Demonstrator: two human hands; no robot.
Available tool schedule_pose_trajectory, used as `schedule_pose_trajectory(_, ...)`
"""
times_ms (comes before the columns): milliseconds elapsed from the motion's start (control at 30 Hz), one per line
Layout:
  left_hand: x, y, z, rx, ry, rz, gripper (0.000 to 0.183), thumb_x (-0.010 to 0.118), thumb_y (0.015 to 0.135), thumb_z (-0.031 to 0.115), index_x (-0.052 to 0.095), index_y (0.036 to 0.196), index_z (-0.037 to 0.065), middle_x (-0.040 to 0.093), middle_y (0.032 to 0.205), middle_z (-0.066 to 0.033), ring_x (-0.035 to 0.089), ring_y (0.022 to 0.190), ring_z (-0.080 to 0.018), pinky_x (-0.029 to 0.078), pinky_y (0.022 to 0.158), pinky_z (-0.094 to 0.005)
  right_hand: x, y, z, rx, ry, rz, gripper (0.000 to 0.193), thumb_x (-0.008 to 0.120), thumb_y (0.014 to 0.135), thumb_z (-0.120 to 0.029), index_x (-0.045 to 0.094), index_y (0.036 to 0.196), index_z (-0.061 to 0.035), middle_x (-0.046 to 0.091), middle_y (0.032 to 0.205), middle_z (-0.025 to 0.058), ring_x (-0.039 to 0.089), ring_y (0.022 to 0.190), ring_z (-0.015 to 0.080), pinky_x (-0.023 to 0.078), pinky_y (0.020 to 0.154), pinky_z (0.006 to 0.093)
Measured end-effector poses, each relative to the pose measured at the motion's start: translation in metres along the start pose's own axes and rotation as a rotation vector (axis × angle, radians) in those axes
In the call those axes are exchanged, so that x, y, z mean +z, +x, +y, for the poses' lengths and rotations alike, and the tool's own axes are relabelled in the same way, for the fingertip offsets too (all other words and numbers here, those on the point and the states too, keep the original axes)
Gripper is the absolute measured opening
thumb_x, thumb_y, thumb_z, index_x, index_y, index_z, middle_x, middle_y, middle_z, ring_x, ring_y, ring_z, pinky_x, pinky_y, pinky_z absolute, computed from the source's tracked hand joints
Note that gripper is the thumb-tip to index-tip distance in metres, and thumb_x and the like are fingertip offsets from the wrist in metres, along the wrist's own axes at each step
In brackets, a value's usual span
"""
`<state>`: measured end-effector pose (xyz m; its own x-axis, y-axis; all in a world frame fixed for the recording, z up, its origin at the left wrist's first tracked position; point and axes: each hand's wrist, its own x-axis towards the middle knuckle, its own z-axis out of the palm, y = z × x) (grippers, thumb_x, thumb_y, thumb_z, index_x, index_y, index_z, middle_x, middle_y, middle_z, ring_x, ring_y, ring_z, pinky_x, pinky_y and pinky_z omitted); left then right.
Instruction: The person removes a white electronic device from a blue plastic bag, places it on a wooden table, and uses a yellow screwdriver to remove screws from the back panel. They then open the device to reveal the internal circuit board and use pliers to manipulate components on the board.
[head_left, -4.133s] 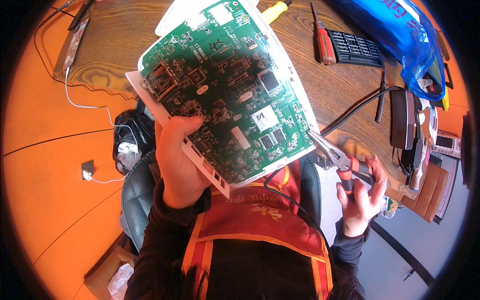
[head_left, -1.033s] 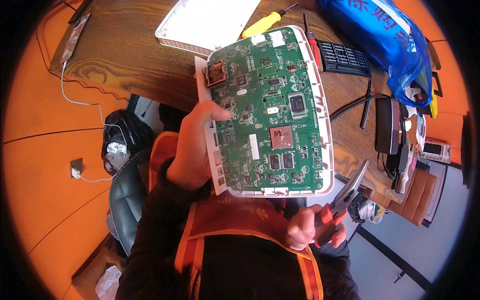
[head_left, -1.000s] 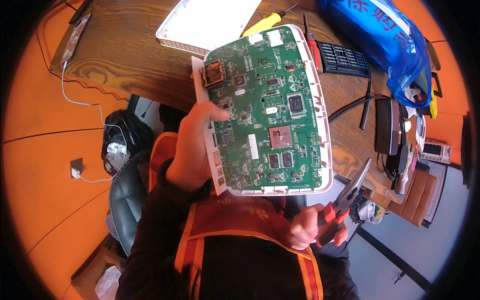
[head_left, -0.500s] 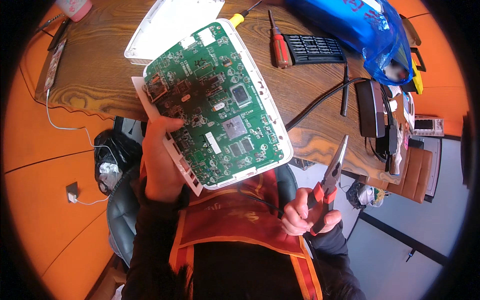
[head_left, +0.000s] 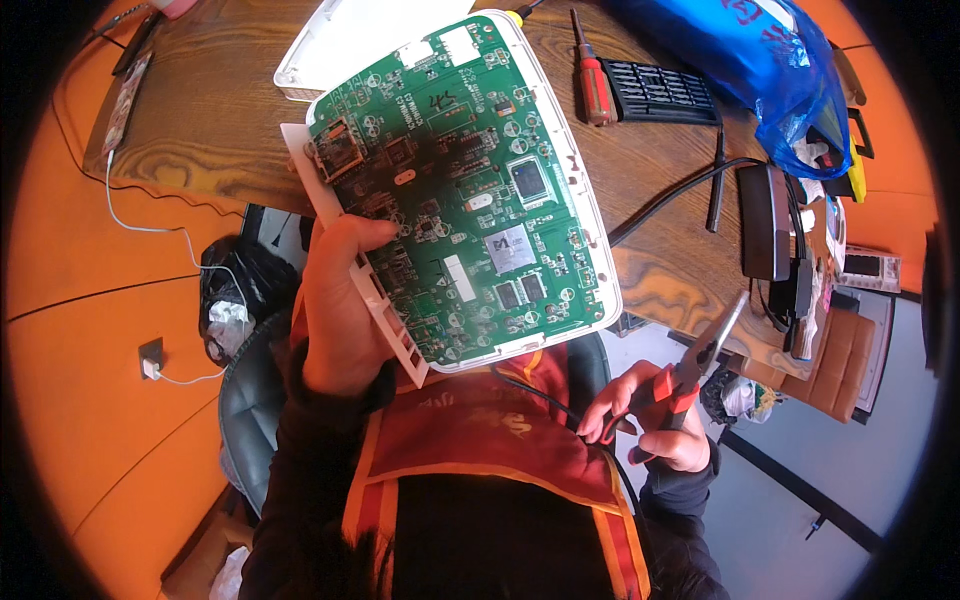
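My left hand [head_left: 348, 290] is closed on the left edge of a green circuit board [head_left: 462, 300] seated in a white plastic casing [head_left: 588, 240], its thumb lying over the board. The board is held up and tilted, showing chips, small parts and a dark shadow over its middle. Lower right, my right hand [head_left: 680, 447] grips long-nose pliers [head_left: 692, 370] with red and black handles. Their metal jaws point up and to the right, apart from the board. Behind the board, a white plastic cover [head_left: 350, 45] lies on the wooden table [head_left: 215, 120].
On the table lie a red-handled screwdriver [head_left: 597, 90], a black bit tray [head_left: 665, 93], a blue plastic bag [head_left: 745, 60] and a dark adapter box [head_left: 764, 220] with cables. A black cable [head_left: 650, 205] crosses the wood. A power strip [head_left: 128, 100] sits at the far left.
The board and my left hand have shifted right and slightly up in view, along with much of the scene. The pliers lean further right, and my right fingers have moved on the handles.
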<state>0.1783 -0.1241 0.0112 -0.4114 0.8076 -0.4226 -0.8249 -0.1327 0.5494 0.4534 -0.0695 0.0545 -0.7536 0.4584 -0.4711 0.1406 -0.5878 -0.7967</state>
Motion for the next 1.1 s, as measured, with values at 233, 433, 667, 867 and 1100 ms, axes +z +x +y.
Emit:
schedule_pose_trajectory(233, 0.003, -0.001, -0.005, 0.05, -0.041, -0.018, 0.038, 0.047, 0.077, 0.011, 0.049, 0.113, -0.002, 0.061, 0.097, -0.0147, 0.063, 0.084, -0.0235, 0.053, 0.074, -0.0346, -0.002, 0.003, -0.006, 0.21, -0.1, -0.151, 0.043, 0.049, 0.057, -0.006, 0.046, 0.098, 0.0082, 0.061, 0.089, 0.0249, 0.062, 0.077, 0.0285, 0.048, 0.066, 0.0298)
schedule_pose_trajectory(433, 0.006, 0.001, -0.006, 0.092, 0.022, -0.035, 0.037, 0.046, 0.076, 0.008, 0.048, 0.112, -0.001, 0.06, 0.096, -0.013, 0.062, 0.083, -0.0218, 0.052, 0.074, -0.0324, 0.002, 0.016, 0.001, 0.199, -0.048, -0.323, 0.03, 0.05, 0.073, -0.002, 0.047, 0.103, 0.0035, 0.059, 0.088, 0.0101, 0.059, 0.075, 0.0171, 0.043, 0.06, 0.0254)
schedule_pose_trajectory(667, 0.012, -0.002, -0.007, 0.081, 0.034, -0.025, 0.036, 0.047, 0.075, 0.003, 0.047, 0.111, -0.002, 0.057, 0.096, -0.0116, 0.059, 0.081, -0.0184, 0.05, 0.072, -0.0281, 0.006, 0.019, -0.005, 0.128, -0.142, -0.397, 0.029, 0.048, 0.073, -0.004, 0.046, 0.102, 0.0024, 0.058, 0.084, 0.0086, 0.056, 0.073, 0.016, 0.044, 0.064, 0.0273)
schedule_pose_trajectory(867, 0.009, -0.006, -0.007, 0.1, 0.092, -0.15, 0.044, 0.048, 0.075, 0.002, 0.044, 0.118, -0.002, 0.057, 0.104, -0.0114, 0.058, 0.09, -0.0187, 0.048, 0.08, -0.0294, 0.006, 0.02, -0.007, 0.377, -0.105, -0.283, 0.04, 0.052, 0.064, -0.01, 0.047, 0.101, 0.0059, 0.06, 0.085, 0.0179, 0.06, 0.077, 0.022, 0.046, 0.065, 0.0289)
schedule_pose_trajectory(1100, 0.008, -0.014, -0.004, 0.064, 0.104, -0.216, 0.047, 0.047, 0.076, 0.0, 0.041, 0.122, -0.002, 0.056, 0.109, -0.0115, 0.056, 0.096, -0.0189, 0.045, 0.085, -0.0308, -0.001, 0.008, -0.003, 0.21, -0.024, -0.332, 0.036, 0.053, 0.066, -0.012, 0.047, 0.097, 0.0056, 0.061, 0.085, 0.0214, 0.06, 0.074, 0.0235, 0.038, 0.054, 0.0246)
